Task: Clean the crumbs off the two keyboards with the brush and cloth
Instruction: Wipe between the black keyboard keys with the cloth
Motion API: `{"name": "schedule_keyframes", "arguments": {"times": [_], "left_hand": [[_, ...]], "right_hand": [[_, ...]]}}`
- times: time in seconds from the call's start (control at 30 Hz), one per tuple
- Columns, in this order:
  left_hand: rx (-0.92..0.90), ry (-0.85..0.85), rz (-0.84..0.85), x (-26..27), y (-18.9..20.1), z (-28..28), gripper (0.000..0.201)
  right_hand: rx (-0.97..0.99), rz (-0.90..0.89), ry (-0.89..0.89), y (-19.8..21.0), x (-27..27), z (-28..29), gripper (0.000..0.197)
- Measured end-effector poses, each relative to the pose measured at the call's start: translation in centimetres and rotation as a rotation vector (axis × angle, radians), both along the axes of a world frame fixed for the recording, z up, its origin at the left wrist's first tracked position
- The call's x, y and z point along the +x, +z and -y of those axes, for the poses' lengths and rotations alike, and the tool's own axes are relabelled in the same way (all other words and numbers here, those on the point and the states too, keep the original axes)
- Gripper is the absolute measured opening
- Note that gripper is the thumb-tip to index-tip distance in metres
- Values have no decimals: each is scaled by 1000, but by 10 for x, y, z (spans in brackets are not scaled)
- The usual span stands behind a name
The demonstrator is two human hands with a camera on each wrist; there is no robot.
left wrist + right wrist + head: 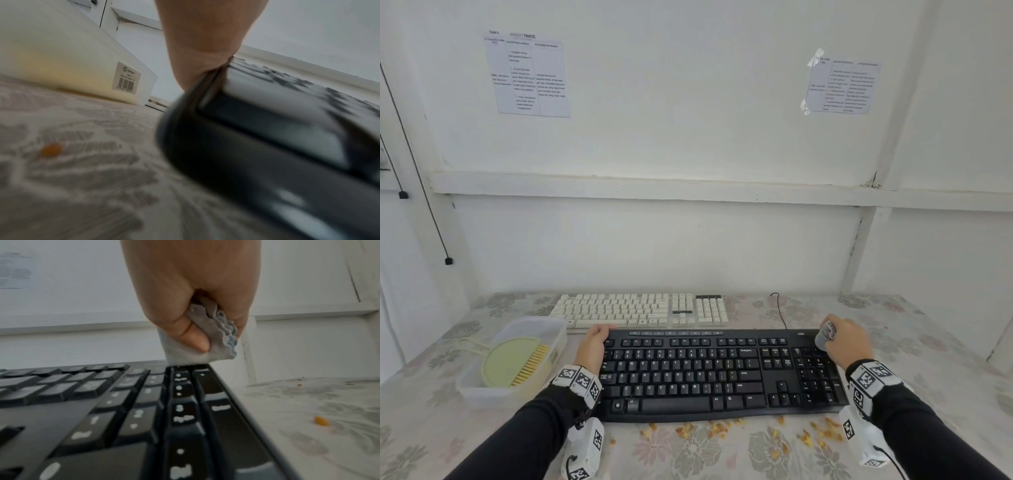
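Note:
A black keyboard lies in front of me on the flowered tablecloth, with a white keyboard behind it. My left hand grips the black keyboard's far left corner. My right hand holds a bunched grey cloth and presses it on the far right corner, above the number pad. In the right wrist view the cloth is pinched between thumb and fingers. The green brush with yellow bristles lies in a clear tub. Orange crumbs are scattered in front of the black keyboard.
The clear plastic tub stands left of the black keyboard, close to my left wrist; its side carries a barcode label. A black cable runs from the keyboards toward the wall. The wall is right behind the white keyboard.

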State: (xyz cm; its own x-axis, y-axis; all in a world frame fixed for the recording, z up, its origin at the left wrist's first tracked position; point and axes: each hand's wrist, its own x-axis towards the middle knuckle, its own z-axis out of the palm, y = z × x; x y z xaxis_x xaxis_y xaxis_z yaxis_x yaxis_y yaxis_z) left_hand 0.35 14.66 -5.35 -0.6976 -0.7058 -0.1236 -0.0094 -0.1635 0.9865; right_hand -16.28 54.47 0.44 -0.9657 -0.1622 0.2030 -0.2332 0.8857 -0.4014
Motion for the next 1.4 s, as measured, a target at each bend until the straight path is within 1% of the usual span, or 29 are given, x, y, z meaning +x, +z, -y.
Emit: {"name": "schedule_keyframes", "arguments": {"times": [0.07,0.13,0.2,0.27,0.33,0.4,0.47,0.6,0.67,0.73,0.9,1.0,1.17,1.27,1.37,1.4], "left_hand": [[-16,2,14,-1,0,1,28],[-27,5,25,-2,0,2,27],[-13,5,21,-2,0,2,28],[-9,8,17,-2,1,1,29],[-14,9,23,-1,2,0,29],[-14,12,30,-1,2,1,29],[-17,11,36,0,1,1,28],[-5,-2,35,0,-1,4,27],[-7,-2,33,0,-1,4,27],[-11,-9,39,1,-1,4,27],[-25,-12,44,2,-1,4,28],[-35,-16,45,3,1,3,28],[-60,-13,60,3,4,0,29],[-53,-11,66,6,3,0,30],[-20,-20,62,6,3,1,29],[-9,-22,56,6,4,0,29]], "right_hand": [[61,1,-59,3,2,-1,16],[84,-16,-101,5,4,2,19],[56,-67,-59,9,10,10,21],[-29,-83,104,17,22,25,22],[-123,-2,326,25,38,45,29],[-115,80,508,32,54,69,35],[-59,73,624,31,64,93,36],[-2,40,762,21,74,133,43],[47,58,754,16,73,142,43],[53,81,700,12,69,141,39],[31,92,609,12,54,113,22],[51,112,522,13,40,93,22],[74,93,405,17,26,70,19],[96,94,344,19,21,63,23],[98,83,293,25,22,63,32],[112,76,274,27,26,65,31]]}}
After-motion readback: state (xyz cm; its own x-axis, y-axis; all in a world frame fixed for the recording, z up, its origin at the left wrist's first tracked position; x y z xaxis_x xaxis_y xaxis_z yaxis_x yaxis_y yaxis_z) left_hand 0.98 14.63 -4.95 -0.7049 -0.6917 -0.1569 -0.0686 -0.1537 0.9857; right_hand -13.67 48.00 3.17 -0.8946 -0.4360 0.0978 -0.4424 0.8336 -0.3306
